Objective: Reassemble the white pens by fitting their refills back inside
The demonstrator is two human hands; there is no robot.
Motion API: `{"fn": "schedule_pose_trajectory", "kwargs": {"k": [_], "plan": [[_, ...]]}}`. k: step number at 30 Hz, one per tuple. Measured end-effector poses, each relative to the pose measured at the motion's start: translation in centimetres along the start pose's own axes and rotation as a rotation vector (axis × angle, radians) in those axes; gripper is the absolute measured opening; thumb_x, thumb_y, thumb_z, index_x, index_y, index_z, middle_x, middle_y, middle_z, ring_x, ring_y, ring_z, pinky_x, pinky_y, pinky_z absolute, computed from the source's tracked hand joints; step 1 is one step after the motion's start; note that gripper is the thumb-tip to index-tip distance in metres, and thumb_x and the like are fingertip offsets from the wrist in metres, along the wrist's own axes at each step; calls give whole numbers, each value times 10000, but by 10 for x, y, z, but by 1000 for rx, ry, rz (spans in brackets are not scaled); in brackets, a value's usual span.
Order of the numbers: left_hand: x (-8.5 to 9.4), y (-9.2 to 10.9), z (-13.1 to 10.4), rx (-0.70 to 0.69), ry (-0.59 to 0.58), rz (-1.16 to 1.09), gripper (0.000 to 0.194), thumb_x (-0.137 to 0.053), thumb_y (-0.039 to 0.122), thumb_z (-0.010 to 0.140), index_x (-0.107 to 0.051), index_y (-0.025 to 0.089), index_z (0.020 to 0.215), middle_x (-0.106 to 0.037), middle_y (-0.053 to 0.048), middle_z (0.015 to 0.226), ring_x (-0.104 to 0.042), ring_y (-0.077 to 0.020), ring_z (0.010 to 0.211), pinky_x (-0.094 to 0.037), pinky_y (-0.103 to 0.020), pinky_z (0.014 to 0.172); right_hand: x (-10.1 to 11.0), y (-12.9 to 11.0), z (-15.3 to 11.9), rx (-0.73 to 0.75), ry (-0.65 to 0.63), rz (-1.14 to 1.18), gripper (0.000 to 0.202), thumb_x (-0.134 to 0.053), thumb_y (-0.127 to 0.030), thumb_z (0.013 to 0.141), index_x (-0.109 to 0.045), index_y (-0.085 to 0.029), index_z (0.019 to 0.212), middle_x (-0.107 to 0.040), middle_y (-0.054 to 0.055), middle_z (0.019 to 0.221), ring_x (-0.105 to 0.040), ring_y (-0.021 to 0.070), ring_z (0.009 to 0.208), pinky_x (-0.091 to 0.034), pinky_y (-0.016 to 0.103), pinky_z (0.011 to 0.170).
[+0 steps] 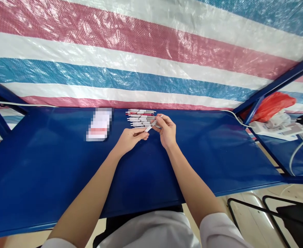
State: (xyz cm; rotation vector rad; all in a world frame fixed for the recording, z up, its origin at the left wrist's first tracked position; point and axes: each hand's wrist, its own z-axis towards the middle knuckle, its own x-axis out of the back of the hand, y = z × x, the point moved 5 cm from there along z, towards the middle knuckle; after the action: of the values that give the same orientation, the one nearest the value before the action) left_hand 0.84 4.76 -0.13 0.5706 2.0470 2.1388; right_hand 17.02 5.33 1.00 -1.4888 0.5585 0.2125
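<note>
A white and grey pen (154, 123) is held at a slant between my two hands, over the blue table (208, 148). My left hand (132, 139) pinches its lower, white end. Fingers of my right hand (167, 130) are closed around the upper, grey part. Just behind my hands lie several pens (138, 120) side by side, mostly white and grey, with red on some of them. My fingers hide the right ends of a few.
A blurred-out flat white item (99, 124) lies left of the pens. A striped plastic sheet (141, 51) hangs behind the table. At the right are blue metal bars (254, 106), a red plastic bag (275, 105), a white power strip (275, 132) and cables. A thin cable (19, 103) runs along the left.
</note>
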Motion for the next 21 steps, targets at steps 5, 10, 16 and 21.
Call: {"fn": "schedule_pose_trajectory", "kwargs": {"k": [5, 10, 16, 21], "plan": [[-2, 2, -2, 86, -97, -123, 435, -721, 478, 795, -753, 139, 1066, -772, -96, 938, -737, -217, 795, -603, -386, 847, 3, 5, 6, -8, -33, 63, 275, -830, -376, 643, -637, -229, 771, -713, -36, 787, -729, 147, 809, -597, 226, 648], [-1, 2, -3, 99, -94, -70, 393, -713, 445, 813, -754, 159, 1078, -775, -79, 944, -740, -219, 805, -601, -373, 853, 5, 8, 7, -12, -28, 92, 375, -850, -386, 616, -520, -220, 677, -660, -61, 767, -694, 111, 692, -585, 215, 577], [2, 2, -2, 62, -46, 86, 362, -703, 450, 821, -763, 207, 1082, -780, -37, 878, -738, -220, 841, -569, -356, 906, 5, 9, 5, -1, 35, 84, 390, -852, -385, 610, -509, -225, 701, -646, -71, 717, -664, 97, 634, -574, 209, 566], [-3, 4, -2, 85, -88, -26, 379, -677, 488, 830, -770, 168, 1011, -774, -71, 907, -738, -214, 781, -598, -370, 851, 6, 9, 5, -26, 11, 63, 292, -829, -390, 645, -647, -235, 815, -667, -64, 685, -669, 94, 647, -560, 182, 569]]}}
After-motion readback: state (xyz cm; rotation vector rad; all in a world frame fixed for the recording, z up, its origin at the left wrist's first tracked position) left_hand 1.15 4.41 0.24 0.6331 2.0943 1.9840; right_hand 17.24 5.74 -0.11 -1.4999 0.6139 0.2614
